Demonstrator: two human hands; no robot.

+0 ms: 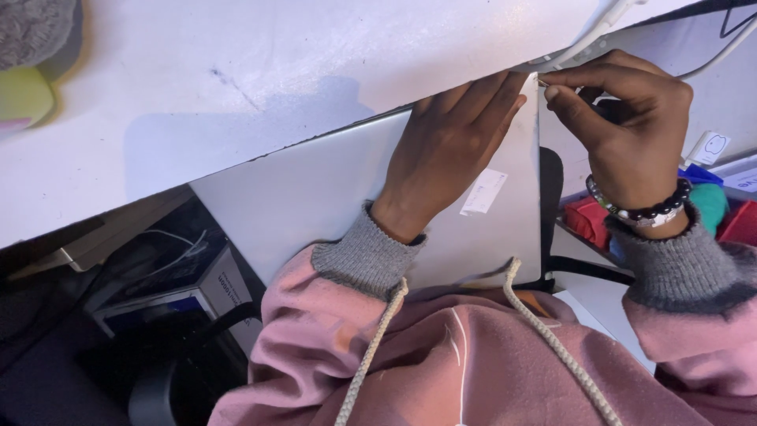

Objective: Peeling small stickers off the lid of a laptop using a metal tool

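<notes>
A flat grey panel, like a closed laptop or lid, lies on my lap under the edge of a white table. My left hand rests flat on the panel with fingers together, reaching up to the table edge. My right hand is pinched on a small thin metal piece at the panel's upper right corner, just below a white device on the table edge. A dark bead bracelet circles my right wrist. A small white sticker sits on the panel.
A yellow-green object and grey fuzzy fabric lie at the table's far left. A white plug with cable and red and teal items are at right. Dark boxes and cables sit below left.
</notes>
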